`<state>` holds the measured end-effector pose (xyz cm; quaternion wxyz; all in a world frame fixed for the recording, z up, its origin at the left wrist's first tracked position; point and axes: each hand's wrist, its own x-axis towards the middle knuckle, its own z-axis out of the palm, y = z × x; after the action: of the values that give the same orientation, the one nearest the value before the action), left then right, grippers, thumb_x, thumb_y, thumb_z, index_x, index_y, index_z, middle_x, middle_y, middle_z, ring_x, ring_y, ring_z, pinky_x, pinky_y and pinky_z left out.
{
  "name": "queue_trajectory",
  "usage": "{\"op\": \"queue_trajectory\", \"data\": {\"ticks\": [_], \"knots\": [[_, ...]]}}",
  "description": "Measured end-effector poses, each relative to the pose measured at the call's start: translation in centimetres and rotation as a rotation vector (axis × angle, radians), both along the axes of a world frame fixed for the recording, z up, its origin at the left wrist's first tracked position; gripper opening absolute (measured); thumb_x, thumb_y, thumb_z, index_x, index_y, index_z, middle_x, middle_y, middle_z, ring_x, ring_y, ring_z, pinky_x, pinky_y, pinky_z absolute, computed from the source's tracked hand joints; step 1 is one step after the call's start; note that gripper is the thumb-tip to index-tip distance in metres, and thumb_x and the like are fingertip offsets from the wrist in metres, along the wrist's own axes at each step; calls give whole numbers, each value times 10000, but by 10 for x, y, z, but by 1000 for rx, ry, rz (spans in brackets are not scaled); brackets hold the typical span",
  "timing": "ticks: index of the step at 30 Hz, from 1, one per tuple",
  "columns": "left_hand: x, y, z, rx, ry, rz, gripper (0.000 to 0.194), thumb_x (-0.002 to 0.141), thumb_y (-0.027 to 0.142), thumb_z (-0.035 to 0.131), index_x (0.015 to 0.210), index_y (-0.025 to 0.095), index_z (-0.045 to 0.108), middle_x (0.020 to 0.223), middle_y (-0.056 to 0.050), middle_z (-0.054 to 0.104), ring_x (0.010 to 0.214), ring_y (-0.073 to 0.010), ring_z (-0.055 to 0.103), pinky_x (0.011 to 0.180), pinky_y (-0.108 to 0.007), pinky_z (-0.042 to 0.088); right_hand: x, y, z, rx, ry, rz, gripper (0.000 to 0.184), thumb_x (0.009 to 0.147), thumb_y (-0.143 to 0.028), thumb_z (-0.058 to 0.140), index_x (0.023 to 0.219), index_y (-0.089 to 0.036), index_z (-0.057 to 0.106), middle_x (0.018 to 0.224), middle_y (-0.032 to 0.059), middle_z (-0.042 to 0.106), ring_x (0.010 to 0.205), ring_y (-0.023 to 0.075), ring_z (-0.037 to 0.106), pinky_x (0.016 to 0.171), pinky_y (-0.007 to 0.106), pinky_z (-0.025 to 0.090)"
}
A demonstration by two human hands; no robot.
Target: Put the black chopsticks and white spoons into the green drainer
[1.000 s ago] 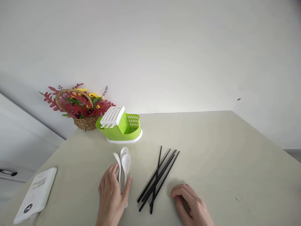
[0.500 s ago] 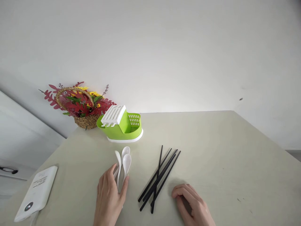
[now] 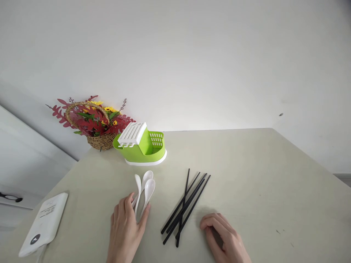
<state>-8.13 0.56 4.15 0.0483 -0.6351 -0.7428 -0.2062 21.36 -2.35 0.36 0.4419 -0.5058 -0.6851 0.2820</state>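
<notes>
Three white spoons lie close together on the table, bowls pointing away from me. My left hand is around their handles, thumb against the right side and fingers against the left; the handle ends are partly hidden by the hand. Several black chopsticks lie crossed in a loose pile to the right of the spoons. Beyond the chopsticks' near ends, on the right, my right hand rests on the table with its fingers curled in. Nothing shows in it, and it does not touch the chopsticks.
A green and white utensil holder with a slotted top stands behind the spoons. Beside it, a wicker basket holds red and yellow flowers. At the left edge lies a white device with a cable. A wall bounds the table's back.
The nearest spoon has shifted slightly to the right, so the spoons spread a little wider. My left hand has moved slightly. My right hand and the chopsticks look unmoved.
</notes>
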Motion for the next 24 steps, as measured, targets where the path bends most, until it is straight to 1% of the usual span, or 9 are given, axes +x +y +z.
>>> {"op": "queue_trajectory", "data": {"ticks": [4,9,12,16,20,24], "knots": [[0,1,-2,-27,10,-9,584,975,645,416,1229,143,574,1166,-183,685,1070,-363,658,910,-521,512,-1,-1,-1,-14,-4,-24,268,1080,-304,474,880,-263,647,903,52,703,841,192,685,709,266,545],[0,1,-1,-37,27,-27,569,989,638,405,1196,145,599,1101,-171,710,1033,-351,680,906,-517,517,0,-1,-2,-28,-5,4,249,1080,-273,466,903,-260,640,923,54,703,867,188,676,736,268,540],[2,0,0,-36,35,-42,553,995,638,410,1189,160,609,1065,-162,727,1015,-342,691,917,-509,515,0,-1,-2,-17,-4,3,255,1079,-274,464,898,-259,642,919,57,705,866,190,678,734,268,543],[4,-1,0,-25,61,-44,525,1015,620,376,1143,175,624,1024,-155,736,979,-335,700,908,-497,518,0,-1,-1,6,0,-18,262,1077,-299,477,885,-262,651,902,54,706,850,192,686,727,268,553],[4,0,-1,-25,66,-44,546,1012,654,348,1067,189,629,987,-152,737,933,-336,706,884,-495,525,0,0,0,3,4,-4,261,1078,-307,478,892,-260,655,904,65,708,849,197,685,716,267,556],[4,0,-4,-7,68,-50,574,1017,686,310,1006,201,618,918,-131,733,866,-319,712,870,-495,524,0,0,-1,6,8,-9,270,1081,-301,473,886,-256,654,907,68,710,849,195,683,715,271,556]]}}
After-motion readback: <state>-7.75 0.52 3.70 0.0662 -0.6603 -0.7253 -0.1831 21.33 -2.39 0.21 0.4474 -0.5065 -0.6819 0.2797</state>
